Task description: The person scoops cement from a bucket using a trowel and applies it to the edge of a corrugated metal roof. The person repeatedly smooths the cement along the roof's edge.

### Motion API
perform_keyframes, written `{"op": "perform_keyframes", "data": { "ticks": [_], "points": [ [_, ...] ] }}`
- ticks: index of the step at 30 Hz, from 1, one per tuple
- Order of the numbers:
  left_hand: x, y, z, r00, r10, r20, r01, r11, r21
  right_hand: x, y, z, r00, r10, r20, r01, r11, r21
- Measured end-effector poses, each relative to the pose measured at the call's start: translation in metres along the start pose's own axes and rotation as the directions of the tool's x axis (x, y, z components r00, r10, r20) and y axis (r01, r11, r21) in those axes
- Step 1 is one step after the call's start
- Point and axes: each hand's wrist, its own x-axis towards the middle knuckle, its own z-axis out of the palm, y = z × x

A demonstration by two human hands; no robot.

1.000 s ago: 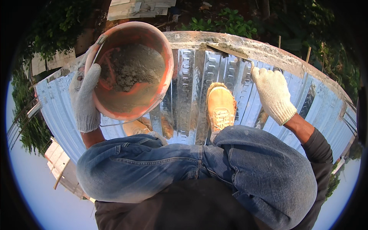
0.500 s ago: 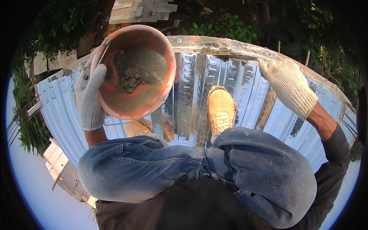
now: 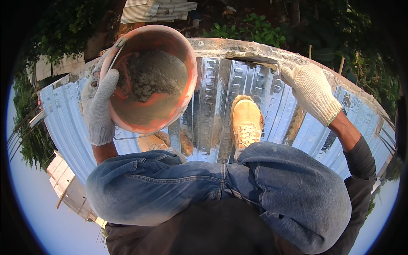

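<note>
My left hand (image 3: 98,106), in a whitish knit glove, grips the rim of an orange-red bucket (image 3: 191,80) at the left, thumb over its near side. The bucket tilts toward me, and wet grey mortar (image 3: 155,78) lies inside it. Its thin wire handle hangs along the near side. At the right, my gloved right hand (image 3: 312,87) is closed on a trowel, whose thin dark blade (image 3: 253,61) points left along the mortar-covered ledge (image 3: 255,50). Its handle is hidden in my fist.
Shiny corrugated metal decking (image 3: 212,102) spreads beneath me, with my tan boot (image 3: 246,121) on it. Beyond the ledge are green plants (image 3: 259,32) and a stack of pale sheets (image 3: 157,10) lower down. Rods (image 3: 25,131) stick out at the left edge.
My right hand has slid left along the ledge with the trowel. The bucket in my left hand has shifted up very slightly.
</note>
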Motion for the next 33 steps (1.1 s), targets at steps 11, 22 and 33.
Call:
{"op": "perform_keyframes", "data": {
  "ticks": [11, 22, 33],
  "points": [
    [0.004, -0.006, -0.013, 0.997, -0.073, -0.015, 0.074, 0.994, 0.080, -0.096, -0.012, -0.009, 0.935, 0.349, 0.069, -0.355, 0.899, 0.256],
    [0.001, -0.001, -0.005, 0.999, 0.004, -0.032, -0.004, 1.000, 0.023, -0.078, -0.037, -0.015, 0.917, 0.381, 0.119, -0.398, 0.891, 0.220],
    [-0.004, -0.005, -0.010, 0.999, 0.045, -0.010, -0.044, 0.998, 0.047, -0.128, -0.032, 0.005, 0.740, 0.577, 0.346, -0.672, 0.608, 0.423]
  ]
}}
